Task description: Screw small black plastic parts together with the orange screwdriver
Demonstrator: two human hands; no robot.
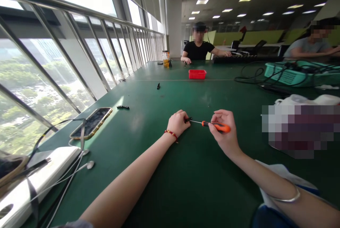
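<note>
In the middle of the green table [148,128], my left hand [178,122] is closed around a small black part [188,119] whose kind I cannot make out. My right hand [225,134] grips a screwdriver [219,126] by its orange and black handle. The thin metal shaft points left and its tip meets the black part. Most of that part is hidden behind my left fingers. Farther off on the left lie two other small black pieces, one [123,107] near the phone and another [158,86] beyond it.
A phone [91,123], white earphones [90,165] and a white box-like object [53,171] lie at left by the railing. A red tray [197,74] stands ahead. At right are a teal basket [281,75] with cables and a white bag [297,100]. Two people sit at the far side.
</note>
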